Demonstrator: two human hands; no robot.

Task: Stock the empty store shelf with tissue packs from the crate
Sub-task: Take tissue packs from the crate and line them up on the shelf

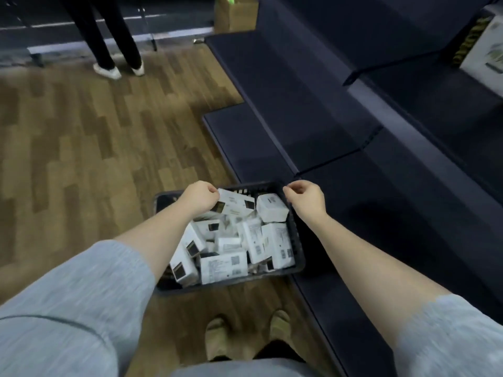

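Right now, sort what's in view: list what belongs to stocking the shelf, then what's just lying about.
Belongs to the job:
- black crate on the floor
- white tissue packs heaped inside it
- dark empty shelf to the right
- left hand and right hand, at the crate's far rim

Just lying about:
- cardboard box at the shelf's far end
- another person's legs
- white boxes top right

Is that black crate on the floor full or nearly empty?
Full. The crate is heaped with white tissue packs lying at all angles, up to about its rim.
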